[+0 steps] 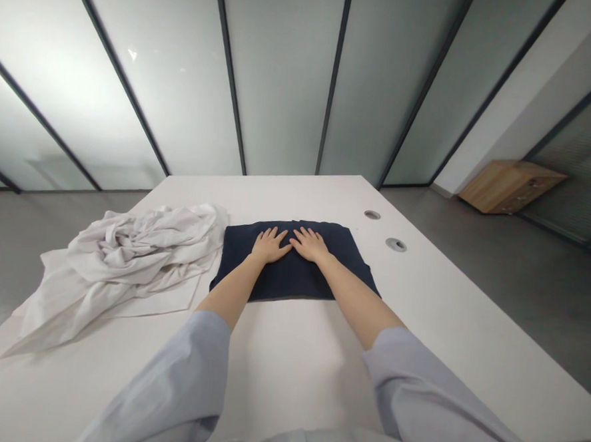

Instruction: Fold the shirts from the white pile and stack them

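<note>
A dark navy piece of folded cloth (pixel 296 281) lies flat on the white table (pixel 287 354), roughly rectangular in outline. Both my hands rest on its upper middle part, palms down. My left hand (pixel 270 246) has its fingers spread on the fabric. Close beside it, my right hand (pixel 310 244) also lies flat with fingers apart, the two thumbs almost meeting. Neither hand grips anything. To the left of the navy cloth is a rumpled heap of white cloth (pixel 143 252), its near corner trailing toward the table's left edge.
Two round cable grommets (pixel 396 244) are set in the table's right side. Frosted glass panels (pixel 284 73) with dark frames stand behind the table. A wooden cabinet (pixel 508 186) sits on the grey floor at the far right.
</note>
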The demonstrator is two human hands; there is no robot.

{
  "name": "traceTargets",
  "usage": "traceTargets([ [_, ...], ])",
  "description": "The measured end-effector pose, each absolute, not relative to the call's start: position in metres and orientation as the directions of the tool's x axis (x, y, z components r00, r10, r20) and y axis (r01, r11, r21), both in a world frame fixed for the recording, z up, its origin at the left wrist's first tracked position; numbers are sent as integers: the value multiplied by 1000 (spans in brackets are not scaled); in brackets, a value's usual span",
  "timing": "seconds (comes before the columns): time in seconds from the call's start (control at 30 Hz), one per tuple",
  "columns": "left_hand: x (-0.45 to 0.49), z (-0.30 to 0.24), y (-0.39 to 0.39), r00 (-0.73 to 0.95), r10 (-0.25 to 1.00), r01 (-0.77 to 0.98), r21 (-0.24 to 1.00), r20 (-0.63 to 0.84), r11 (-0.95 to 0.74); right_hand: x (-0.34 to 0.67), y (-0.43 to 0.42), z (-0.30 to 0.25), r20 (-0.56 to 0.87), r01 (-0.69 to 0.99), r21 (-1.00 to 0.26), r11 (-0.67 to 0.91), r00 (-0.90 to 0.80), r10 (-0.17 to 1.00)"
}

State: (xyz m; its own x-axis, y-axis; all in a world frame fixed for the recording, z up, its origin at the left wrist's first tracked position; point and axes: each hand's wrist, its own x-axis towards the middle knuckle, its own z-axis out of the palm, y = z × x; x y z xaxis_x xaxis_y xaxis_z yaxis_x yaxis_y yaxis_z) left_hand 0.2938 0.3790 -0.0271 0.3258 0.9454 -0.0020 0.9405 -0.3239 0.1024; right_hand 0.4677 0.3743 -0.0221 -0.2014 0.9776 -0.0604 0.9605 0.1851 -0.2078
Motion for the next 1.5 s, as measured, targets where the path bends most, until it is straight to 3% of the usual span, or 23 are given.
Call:
traceTargets([
  [0.2, 245, -26, 389, 142, 989, 988, 61, -42, -140, 534, 381, -24, -81, 987, -158, -11, -2, 997],
  [0.37, 208, -25, 381, 57, 998, 998, 26, -38, -56, 563, 382, -31, -46, 989, -122, -82, 77, 996],
  [0.63, 206, -14, 346, 164, 973, 984, -102, 163, -148, 558, 377, -35, 48, 992, -106, -67, 72, 996],
  [0.73, 223, -8, 327, 222, 967, 973, -90, 124, -212, 557, 375, -33, 137, 996, -72, -52, 61, 989],
  [0.9, 260, -12, 295, 258, 966, 966, 33, -26, -257, 542, 363, -18, 237, 996, -50, 76, -62, 970],
  [1.17, 279, -27, 308, 261, 965, 965, 26, -9, -261, 467, 299, -14, 72, 916, -252, 313, -305, 950],
  [1.5, 253, -26, 333, 273, 961, 961, 26, 47, -275, 480, 301, -36, -11, 953, -145, 264, -269, 963],
])
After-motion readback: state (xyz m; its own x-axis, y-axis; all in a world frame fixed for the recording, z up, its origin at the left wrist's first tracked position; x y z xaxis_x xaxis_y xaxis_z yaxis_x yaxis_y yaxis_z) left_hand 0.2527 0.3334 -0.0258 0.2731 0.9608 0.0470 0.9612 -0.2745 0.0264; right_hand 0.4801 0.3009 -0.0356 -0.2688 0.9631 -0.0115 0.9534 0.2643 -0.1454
